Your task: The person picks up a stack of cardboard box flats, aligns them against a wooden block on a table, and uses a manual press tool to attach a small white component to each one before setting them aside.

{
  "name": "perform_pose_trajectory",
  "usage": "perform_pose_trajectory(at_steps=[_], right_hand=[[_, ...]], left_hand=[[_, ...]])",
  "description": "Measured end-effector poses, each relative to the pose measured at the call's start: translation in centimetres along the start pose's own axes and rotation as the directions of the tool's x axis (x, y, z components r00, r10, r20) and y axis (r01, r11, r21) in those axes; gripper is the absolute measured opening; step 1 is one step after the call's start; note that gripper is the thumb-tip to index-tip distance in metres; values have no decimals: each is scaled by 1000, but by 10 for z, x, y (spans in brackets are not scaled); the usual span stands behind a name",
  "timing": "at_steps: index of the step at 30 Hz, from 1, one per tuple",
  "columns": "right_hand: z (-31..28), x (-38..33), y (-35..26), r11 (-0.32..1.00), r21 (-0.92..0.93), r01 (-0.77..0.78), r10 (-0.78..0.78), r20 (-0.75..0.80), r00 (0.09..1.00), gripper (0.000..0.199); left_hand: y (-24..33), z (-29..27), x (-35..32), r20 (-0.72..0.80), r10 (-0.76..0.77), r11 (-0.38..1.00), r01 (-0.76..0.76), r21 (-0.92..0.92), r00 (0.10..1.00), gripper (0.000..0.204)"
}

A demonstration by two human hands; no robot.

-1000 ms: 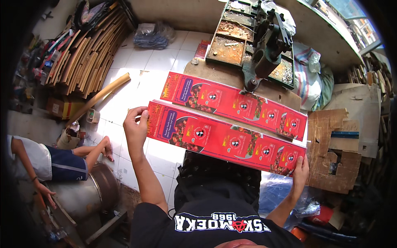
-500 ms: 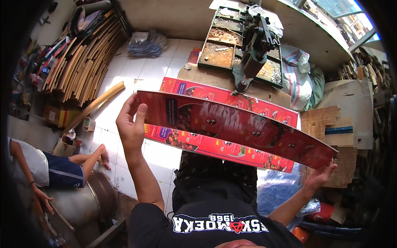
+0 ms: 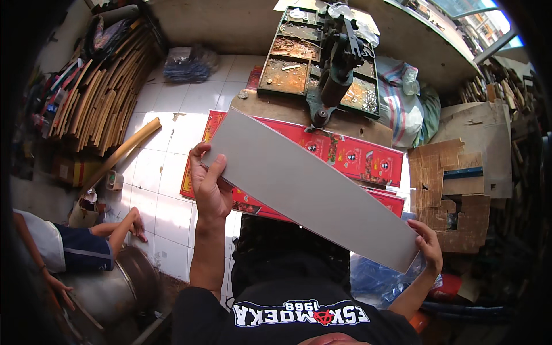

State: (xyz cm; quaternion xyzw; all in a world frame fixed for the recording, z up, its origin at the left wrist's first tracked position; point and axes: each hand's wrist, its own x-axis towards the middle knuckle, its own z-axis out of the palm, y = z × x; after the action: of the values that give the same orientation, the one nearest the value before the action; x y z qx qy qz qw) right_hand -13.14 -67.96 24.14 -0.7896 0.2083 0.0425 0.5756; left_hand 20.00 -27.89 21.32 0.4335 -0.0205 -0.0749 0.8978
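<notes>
A long board (image 3: 310,187) spans between my two hands, its plain grey side facing up. My left hand (image 3: 213,184) grips its left end, thumb on top and fingers behind. My right hand (image 3: 428,244) is closed around the lower right end. The board slants down to the right, above red printed sheets (image 3: 368,158) with food pictures. Those sheets lie in front of a dark lever press (image 3: 336,80), on a wooden work surface (image 3: 259,109).
A compartment tray (image 3: 287,75) with small bits stands around the press. Cut cardboard (image 3: 431,178) lies to the right, near striped sacks (image 3: 397,109). Stacked boards (image 3: 98,92) lean at the far left. Another person (image 3: 86,244) sits at the left beside a metal drum (image 3: 138,273).
The board has turned over from its red printed face to its plain grey face. My left hand has come right and slightly down; my right hand has moved left and down.
</notes>
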Motion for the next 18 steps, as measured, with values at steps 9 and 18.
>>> perform_pose_trajectory(at_steps=[9,18], right_hand=[[55,7,-22,979,-166,-119,93,-157,983,50],[51,4,33,952,-294,84,-178,-309,934,44]], left_hand=[[-47,50,8,143,-272,961,262,85,952,48],[-61,65,47,260,-598,759,431,488,758,59]])
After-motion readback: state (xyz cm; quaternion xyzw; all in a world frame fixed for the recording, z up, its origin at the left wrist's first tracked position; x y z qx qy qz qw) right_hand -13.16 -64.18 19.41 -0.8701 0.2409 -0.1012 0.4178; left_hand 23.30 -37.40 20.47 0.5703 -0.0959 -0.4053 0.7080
